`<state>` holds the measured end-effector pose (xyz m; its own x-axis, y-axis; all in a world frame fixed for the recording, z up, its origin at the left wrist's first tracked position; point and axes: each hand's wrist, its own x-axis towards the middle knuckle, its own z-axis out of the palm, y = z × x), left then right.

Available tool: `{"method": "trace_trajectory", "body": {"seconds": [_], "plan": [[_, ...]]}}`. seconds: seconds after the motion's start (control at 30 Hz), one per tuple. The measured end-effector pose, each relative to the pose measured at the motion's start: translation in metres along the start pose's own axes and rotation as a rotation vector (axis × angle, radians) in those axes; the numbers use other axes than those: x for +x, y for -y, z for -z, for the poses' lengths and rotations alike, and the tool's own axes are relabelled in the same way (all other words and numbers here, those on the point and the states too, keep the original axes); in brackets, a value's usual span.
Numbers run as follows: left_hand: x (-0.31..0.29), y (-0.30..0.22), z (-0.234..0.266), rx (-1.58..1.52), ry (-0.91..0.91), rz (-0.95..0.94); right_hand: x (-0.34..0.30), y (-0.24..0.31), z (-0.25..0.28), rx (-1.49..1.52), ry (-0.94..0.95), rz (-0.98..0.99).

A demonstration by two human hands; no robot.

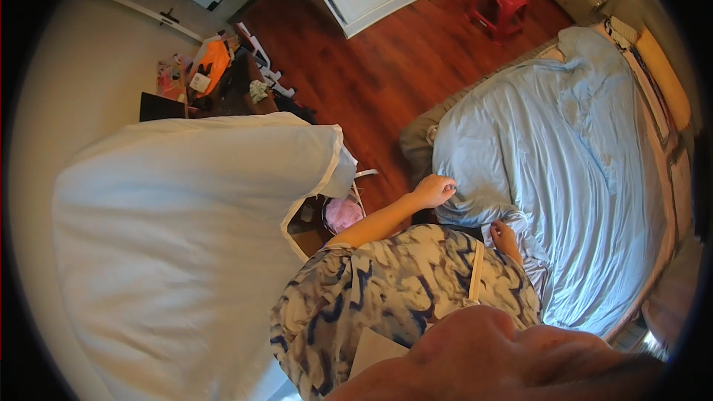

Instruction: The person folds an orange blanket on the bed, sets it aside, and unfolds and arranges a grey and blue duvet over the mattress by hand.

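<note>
Quilt (549,156) lies rumpled; left hand (434,191), fingers curled, is at its edge; right hand (504,238), also curled, by its folds; whether either pinches it, I cannot tell.

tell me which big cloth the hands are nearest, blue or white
The blue cover at the right: the left hand and right hand are both by its edge, while the white cloth lies farther off, at the left.

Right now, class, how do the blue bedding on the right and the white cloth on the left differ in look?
The blue bedding is crumpled into many folds, while the white cloth looks smoother. The white cloth has a wavy, bordered edge; the blue bedding's near edge is bunched. Both are large, spread-out fabrics.
</note>
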<state>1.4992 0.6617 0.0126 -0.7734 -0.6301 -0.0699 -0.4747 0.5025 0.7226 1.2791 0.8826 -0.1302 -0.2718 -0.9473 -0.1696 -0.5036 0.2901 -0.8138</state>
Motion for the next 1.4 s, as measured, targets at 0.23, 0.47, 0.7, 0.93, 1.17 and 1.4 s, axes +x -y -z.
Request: {"method": "trace_trajectory", "body": {"seconds": [0.23,0.47,0.7,0.93,1.17,1.4], "plan": [[0.001,-0.025,0.013,-0.024,0.003,0.013,0.033,-0.015,0.031,-0.104,0.121,-0.104],[0.045,0.008,0.051,-0.019,-0.022,-0.04,0.104,0.05,0.007,0.054,0.084,-0.04],[0.115,0.084,0.14,-0.067,0.056,-0.134,0.2,0.072,-0.054,-0.117,0.109,-0.009],[0.201,0.166,0.264,-0.059,-0.012,-0.065,0.33,0.223,-0.063,0.009,0.088,-0.078],[0.27,0.173,0.267,-0.197,0.103,-0.17,0.342,0.225,-0.063,0.037,-0.027,-0.231],[0.263,0.13,0.254,-0.152,0.253,-0.24,0.318,0.199,-0.058,0.109,-0.046,-0.315]]}}
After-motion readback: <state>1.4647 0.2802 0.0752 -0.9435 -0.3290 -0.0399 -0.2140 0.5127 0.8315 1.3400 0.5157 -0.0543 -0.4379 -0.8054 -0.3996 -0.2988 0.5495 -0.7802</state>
